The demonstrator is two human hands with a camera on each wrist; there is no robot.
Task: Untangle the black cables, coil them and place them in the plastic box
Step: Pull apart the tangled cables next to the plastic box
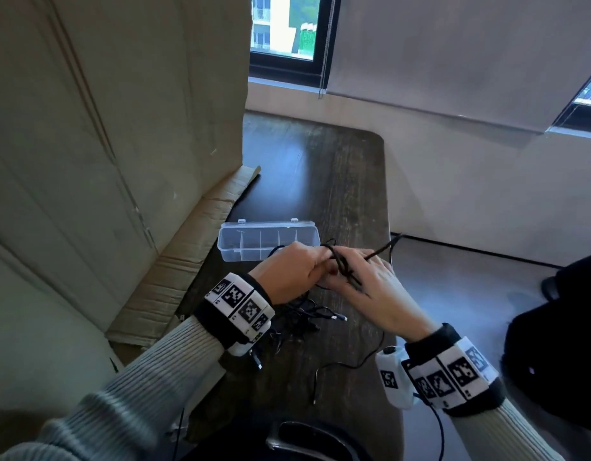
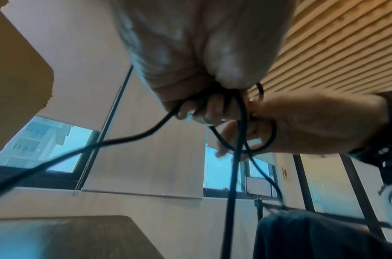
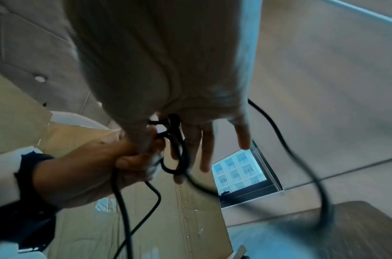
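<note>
Both hands are up over the dark bench [image 1: 347, 181], close together. The left hand [image 1: 289, 272] has its fingers curled tight around a black cable [image 1: 342, 266]. The right hand [image 1: 370, 284] has its fingers mostly straight and spread out, and the cable is looped around them. One end of the cable sticks out to the right, past the right hand. It looks blurry there.

More black cables [image 1: 307, 319] lie in a messy pile on the bench, under the hands and nearer to the person. A few thin ends trail toward the bench's near edge.

The plastic box [image 1: 269, 241] is clear and has small walls inside. It sits on the bench just behind the hands. Tall cardboard [image 1: 114, 128] stands to the left of it.
</note>
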